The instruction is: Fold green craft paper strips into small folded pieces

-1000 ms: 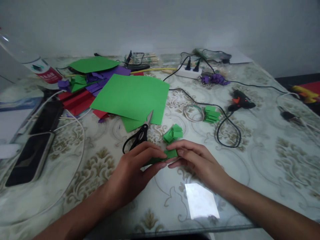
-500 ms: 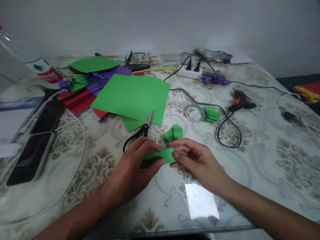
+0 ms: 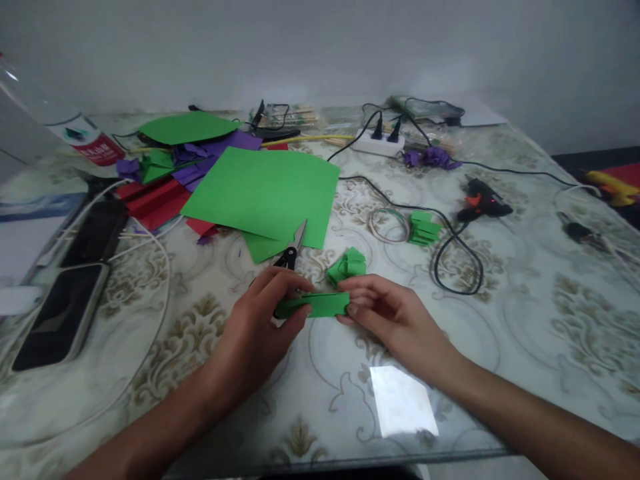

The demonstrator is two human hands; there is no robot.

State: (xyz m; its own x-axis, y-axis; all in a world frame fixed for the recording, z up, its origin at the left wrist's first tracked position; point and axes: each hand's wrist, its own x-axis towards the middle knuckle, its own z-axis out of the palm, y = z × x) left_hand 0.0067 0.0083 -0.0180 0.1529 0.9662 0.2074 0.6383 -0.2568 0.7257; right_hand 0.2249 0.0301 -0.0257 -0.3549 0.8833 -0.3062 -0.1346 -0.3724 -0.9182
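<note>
A folded strip of green paper (image 3: 326, 305) is stretched between my two hands, low over the table. My left hand (image 3: 265, 313) pinches its left end between thumb and fingers. At the right end, my right hand (image 3: 387, 310) grips it with thumb and fingertips. Just beyond the strip lies a small folded green paper piece (image 3: 347, 265). Black-handled scissors (image 3: 290, 253) rest beside my left hand, which hides part of their handles; the blades lie on large green paper sheets (image 3: 265, 190).
Farther right are a tape ring (image 3: 389, 225), a bundle of green paper (image 3: 423, 229) and a black glue gun (image 3: 484, 202) with a looping cord. A white power strip (image 3: 379, 143) stands behind. Leftward lie a phone (image 3: 63, 317), red paper (image 3: 157, 202) and a bottle (image 3: 90, 140).
My left hand has slid left along the strip, so more of the green paper shows between the hands. Its flat side now faces me. The other things have stayed put.
</note>
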